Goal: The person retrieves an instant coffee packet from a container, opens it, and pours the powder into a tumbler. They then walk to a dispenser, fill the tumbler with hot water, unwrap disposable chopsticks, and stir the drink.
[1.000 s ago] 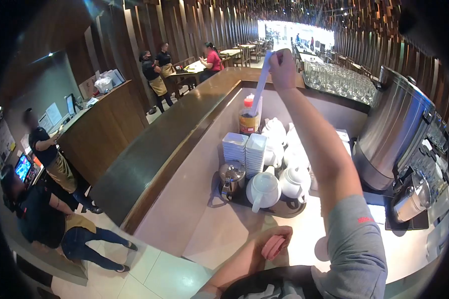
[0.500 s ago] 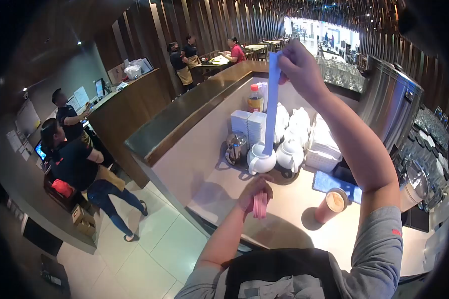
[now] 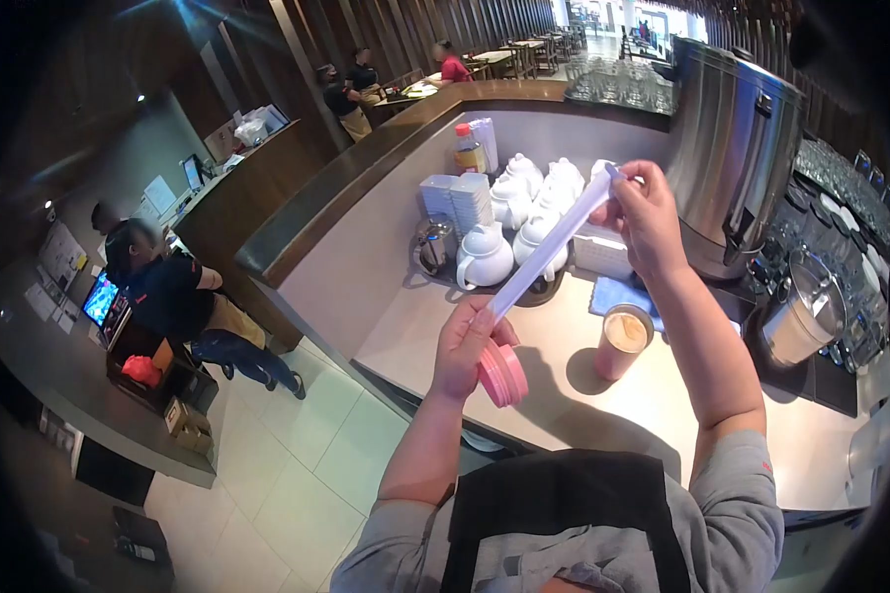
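A long, narrow, pale strip that looks like a wrapped straw (image 3: 549, 247) slants between my hands. My right hand (image 3: 646, 212) pinches its upper end, where a darker tip shows. My left hand (image 3: 462, 341) is closed at its lower end and also holds a pink screw lid (image 3: 502, 376), which hangs below the fingers. On the counter, right of the lid, a pinkish tumbler (image 3: 623, 341) stands upright and uncovered, with a frothy tan drink in it. Beyond my hands, several white teapots (image 3: 485, 257) crowd a dark tray.
A metal pitcher (image 3: 433, 245), stacked white dishes (image 3: 470, 203) and a sauce bottle (image 3: 470, 148) stand by the partition. A blue cloth (image 3: 611, 295) lies behind the tumbler. At right are a large steel urn (image 3: 732, 148) and several glasses. Co-workers (image 3: 173, 296) stand at left.
My right hand has come down with the straw, which has gone from nearly upright to slanting. My left hand has risen to its lower end, still holding the lid. The view has shifted.
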`<state>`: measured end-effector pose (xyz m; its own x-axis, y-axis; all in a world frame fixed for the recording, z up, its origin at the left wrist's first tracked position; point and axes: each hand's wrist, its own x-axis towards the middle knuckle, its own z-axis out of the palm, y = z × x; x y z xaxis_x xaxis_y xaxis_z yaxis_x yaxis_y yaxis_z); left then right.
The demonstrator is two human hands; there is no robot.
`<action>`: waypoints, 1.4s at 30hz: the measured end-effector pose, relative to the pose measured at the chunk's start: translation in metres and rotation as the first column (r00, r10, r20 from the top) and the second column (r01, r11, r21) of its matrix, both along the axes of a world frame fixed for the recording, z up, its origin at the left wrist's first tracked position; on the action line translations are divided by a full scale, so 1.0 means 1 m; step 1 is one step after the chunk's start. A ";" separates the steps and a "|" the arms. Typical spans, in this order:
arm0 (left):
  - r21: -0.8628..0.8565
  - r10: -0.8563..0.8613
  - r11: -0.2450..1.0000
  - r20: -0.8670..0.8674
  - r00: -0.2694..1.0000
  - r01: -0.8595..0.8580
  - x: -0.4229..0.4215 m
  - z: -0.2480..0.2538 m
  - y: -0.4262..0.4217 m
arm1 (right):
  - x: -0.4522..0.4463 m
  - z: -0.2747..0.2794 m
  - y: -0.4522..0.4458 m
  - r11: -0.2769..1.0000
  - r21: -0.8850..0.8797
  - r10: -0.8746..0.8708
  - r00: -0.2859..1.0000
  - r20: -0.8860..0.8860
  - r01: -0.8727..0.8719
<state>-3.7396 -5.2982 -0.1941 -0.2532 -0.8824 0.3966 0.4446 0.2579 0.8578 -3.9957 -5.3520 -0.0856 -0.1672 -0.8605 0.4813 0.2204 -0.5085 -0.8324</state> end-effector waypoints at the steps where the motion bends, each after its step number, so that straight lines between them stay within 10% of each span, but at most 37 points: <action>1: 0.004 -0.017 1.000 0.002 1.000 0.017 -0.002 0.005 0.005 | -0.006 -0.009 0.006 0.999 0.025 0.021 0.997 0.078 -0.023; 31: 0.297 0.110 0.948 0.032 0.993 -0.114 0.015 -0.036 0.003 | -0.039 -0.085 0.060 0.891 0.305 0.243 0.921 0.305 -0.336; 38: 0.032 0.149 0.985 0.315 0.937 -0.168 0.044 -0.019 0.019 | -0.037 -0.077 0.099 0.892 0.390 0.382 0.843 -0.379 -0.230; 42: 0.205 -0.140 0.968 -0.028 0.990 0.143 0.052 -0.005 0.038 | -0.038 -0.090 0.117 0.777 0.427 0.628 0.617 -0.474 -0.463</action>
<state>-3.6874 -5.2605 -0.1993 -0.3774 -0.9010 0.2138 0.4755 0.0096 0.8797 -4.0337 -5.2350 -0.1760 0.6011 -0.7949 0.0826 -0.1582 -0.2196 -0.9627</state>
